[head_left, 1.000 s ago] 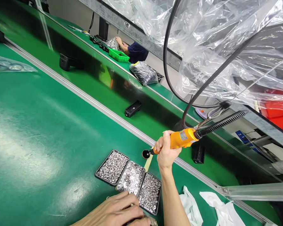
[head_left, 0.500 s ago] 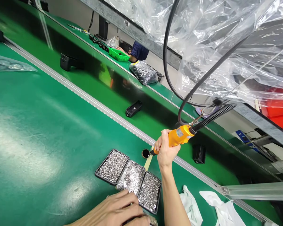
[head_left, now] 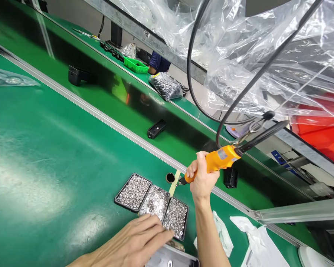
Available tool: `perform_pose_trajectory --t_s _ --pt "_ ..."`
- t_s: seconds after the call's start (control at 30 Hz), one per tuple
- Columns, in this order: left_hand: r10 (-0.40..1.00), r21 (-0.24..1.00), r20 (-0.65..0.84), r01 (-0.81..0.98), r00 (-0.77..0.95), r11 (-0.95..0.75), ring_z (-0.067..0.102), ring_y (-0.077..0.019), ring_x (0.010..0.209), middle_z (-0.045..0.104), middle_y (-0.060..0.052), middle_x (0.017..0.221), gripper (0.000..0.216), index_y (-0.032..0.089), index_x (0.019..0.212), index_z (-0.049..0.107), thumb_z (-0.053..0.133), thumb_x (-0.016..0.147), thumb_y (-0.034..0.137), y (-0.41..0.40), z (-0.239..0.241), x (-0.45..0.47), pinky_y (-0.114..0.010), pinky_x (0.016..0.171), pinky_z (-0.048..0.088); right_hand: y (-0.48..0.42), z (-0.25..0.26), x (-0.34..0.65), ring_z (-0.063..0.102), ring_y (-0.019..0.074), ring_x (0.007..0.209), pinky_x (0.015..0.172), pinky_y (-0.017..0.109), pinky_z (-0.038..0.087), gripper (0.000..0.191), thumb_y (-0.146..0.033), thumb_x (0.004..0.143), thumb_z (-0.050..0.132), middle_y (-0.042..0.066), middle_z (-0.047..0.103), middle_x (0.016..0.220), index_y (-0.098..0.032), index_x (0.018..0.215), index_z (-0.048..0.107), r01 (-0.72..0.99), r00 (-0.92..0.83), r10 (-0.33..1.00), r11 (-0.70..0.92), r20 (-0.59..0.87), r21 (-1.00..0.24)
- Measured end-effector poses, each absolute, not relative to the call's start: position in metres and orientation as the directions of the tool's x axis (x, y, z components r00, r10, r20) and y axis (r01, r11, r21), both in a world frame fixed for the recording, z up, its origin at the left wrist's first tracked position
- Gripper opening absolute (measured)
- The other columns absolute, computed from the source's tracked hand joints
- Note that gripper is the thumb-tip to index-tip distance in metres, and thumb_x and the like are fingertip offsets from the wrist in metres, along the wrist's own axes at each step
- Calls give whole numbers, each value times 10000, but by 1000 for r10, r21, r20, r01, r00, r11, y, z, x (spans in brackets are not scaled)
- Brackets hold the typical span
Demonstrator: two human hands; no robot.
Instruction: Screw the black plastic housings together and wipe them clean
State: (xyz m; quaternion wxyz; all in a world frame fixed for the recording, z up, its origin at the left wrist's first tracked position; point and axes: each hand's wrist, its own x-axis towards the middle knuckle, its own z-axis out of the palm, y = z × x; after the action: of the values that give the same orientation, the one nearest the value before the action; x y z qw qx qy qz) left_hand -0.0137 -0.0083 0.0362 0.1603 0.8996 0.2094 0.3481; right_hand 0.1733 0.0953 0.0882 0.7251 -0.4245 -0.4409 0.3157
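My right hand [head_left: 202, 181] is closed around an orange electric screwdriver [head_left: 218, 160], held above the green table with its tip pointing down-left near a small black round part [head_left: 170, 177]. A black cable [head_left: 200, 100] loops up from the screwdriver. My left hand [head_left: 133, 241] lies flat with fingers stretched, touching the edge of a grey flat part [head_left: 172, 257] at the bottom. Just beyond its fingertips sit three small black trays of metal screws and washers [head_left: 153, 202].
A green conveyor belt [head_left: 114, 100] runs diagonally, carrying black parts [head_left: 156, 129]. White cloths [head_left: 256, 241] lie at the right. Clear plastic sheeting [head_left: 253, 55] hangs overhead. Far back, another person in a dark blue sleeve [head_left: 158, 62] works by a green bin [head_left: 136, 65].
My right hand with the screwdriver moved slightly right and away from the black round part. The left hand opened flatter, and a grey part came into view beneath it.
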Motion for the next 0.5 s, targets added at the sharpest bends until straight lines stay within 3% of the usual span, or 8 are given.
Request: perform_pose_trajectory --t_s 0.13,0.33,0.5 --pt "532 520 530 242 660 -819 678 -287 947 726 -121 1126 652 153 1248 628 747 858 662 -13 22 -11 -391 821 586 50 128 174 355 45 387 382 165 368 244 -378 928 730 -120 407 533 -216 968 553 -115 385 849 434 363 -893" --pt "519 596 464 180 718 -783 625 -299 1032 683 -111 1107 624 157 1340 589 707 919 603 -14 6 -11 -464 955 522 -23 147 165 301 33 370 372 144 369 155 -369 1020 596 -111 393 523 -218 986 586 -117 300 888 398 350 -910" --pt "505 603 399 195 766 -773 592 -296 1008 642 -85 1076 621 178 1357 536 720 921 580 -12 5 -11 -459 891 492 -54 127 156 310 35 375 382 144 387 137 -370 1023 589 -111 398 520 -235 1001 594 -143 270 911 358 312 -923"
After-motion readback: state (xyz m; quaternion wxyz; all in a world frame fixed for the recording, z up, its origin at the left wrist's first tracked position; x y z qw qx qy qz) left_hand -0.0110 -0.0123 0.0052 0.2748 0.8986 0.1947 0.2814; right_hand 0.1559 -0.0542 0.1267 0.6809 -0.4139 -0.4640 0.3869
